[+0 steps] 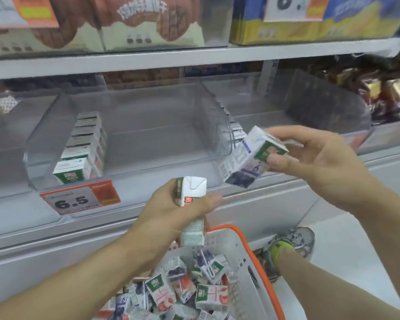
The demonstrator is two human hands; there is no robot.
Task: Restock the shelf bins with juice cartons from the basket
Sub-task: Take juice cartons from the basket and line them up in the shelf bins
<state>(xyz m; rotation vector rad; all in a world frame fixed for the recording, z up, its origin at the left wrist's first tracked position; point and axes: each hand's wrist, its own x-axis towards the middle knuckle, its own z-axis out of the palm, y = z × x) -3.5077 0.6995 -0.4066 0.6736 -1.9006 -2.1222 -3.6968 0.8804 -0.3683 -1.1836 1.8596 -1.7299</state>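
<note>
shelf bin (44, 144) blurred | left grip (171, 213): red carton (192, 204) | right grip (314, 158): purple carton (247, 162)

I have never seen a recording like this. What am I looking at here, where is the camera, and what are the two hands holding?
There is no machine: a person is restocking a shop shelf, and the one camera is worn on the head, looking forward and down. The left hand grips an upright carton. The right hand holds a tilted purple carton near the shelf. Below them, a grey basket with an orange rim holds many loose cartons. On the shelf, a clear bin has one row of cartons along its left side; the rest of it looks empty. A price tag reads 6.5.
</note>
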